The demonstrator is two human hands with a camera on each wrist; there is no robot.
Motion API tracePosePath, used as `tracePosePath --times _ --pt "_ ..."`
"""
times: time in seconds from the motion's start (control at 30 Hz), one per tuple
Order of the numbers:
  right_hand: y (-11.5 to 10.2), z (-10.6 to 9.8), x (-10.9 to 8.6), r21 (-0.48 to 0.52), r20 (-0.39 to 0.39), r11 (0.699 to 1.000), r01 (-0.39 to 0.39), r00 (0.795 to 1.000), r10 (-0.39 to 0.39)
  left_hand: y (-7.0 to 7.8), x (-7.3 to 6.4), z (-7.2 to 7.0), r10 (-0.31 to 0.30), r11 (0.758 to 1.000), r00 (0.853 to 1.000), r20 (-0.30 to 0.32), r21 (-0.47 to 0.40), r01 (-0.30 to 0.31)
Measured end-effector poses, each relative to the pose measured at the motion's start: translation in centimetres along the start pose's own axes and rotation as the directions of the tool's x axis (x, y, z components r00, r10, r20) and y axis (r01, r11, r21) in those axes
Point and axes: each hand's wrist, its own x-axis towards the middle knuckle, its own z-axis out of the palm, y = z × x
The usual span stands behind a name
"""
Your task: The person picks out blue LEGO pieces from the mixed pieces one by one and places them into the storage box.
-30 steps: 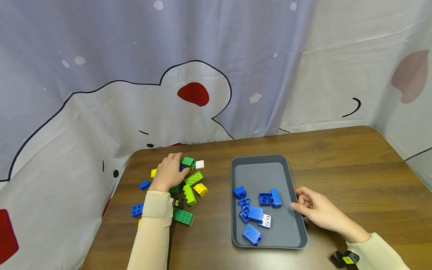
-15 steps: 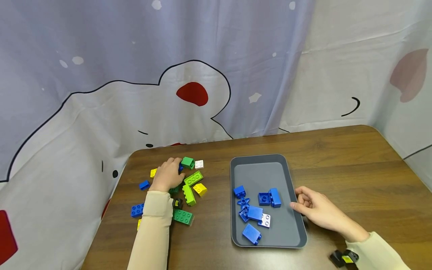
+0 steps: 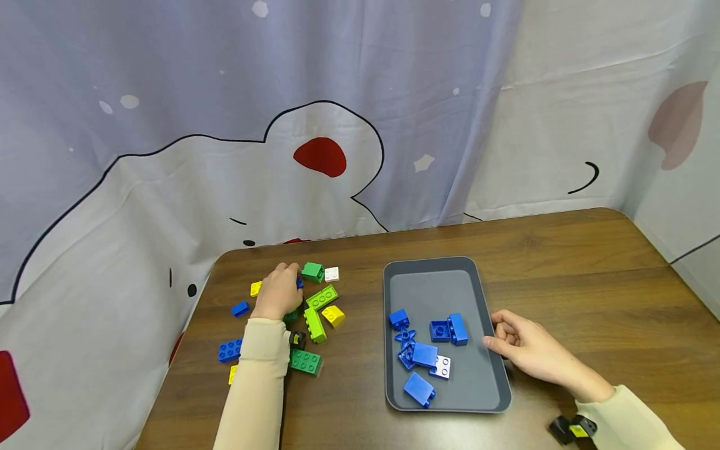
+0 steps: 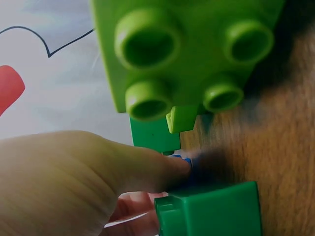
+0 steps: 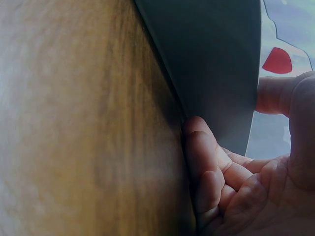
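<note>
My left hand (image 3: 279, 292) is down among loose toy bricks on the left. Its thumb and fingers pinch a small blue brick (image 3: 300, 283), mostly covered by the hand; in the left wrist view a blue edge (image 4: 187, 160) shows by the thumb tip. A green brick (image 3: 313, 271) and a white brick (image 3: 332, 274) lie just beyond. My right hand (image 3: 523, 347) holds the right side of a grey tray (image 3: 433, 281), thumb at the rim and curled fingers against the outer wall (image 5: 211, 64). Several blue bricks (image 3: 420, 389) and a white brick (image 3: 443, 367) are in the tray.
Lime bricks (image 3: 316, 325), a yellow brick (image 3: 334, 315) and a green brick (image 3: 305, 361) lie right of the left forearm. Left of it are blue bricks (image 3: 229, 350) and a yellow one (image 3: 255, 288). A patterned curtain (image 3: 225, 187) hangs behind the wooden table (image 3: 551, 262).
The left hand has drawn slightly back from the green brick, and its fingers and thumb have closed together on the blue brick. The right hand and tray have stayed put.
</note>
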Motion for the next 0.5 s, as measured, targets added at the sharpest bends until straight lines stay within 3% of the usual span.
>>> tracePosePath --times 0.27,0.5 --pt "-0.1 0.0 0.0 -0.001 0.004 1.000 -0.010 1.000 0.010 -0.1 -0.2 -0.4 0.022 0.999 0.999 -0.048 0.030 -0.021" --pt "0.0 0.0 0.0 -0.005 0.000 1.000 -0.002 1.000 0.002 1.2 -0.9 -2.6 0.029 0.999 0.993 -0.116 0.036 -0.025"
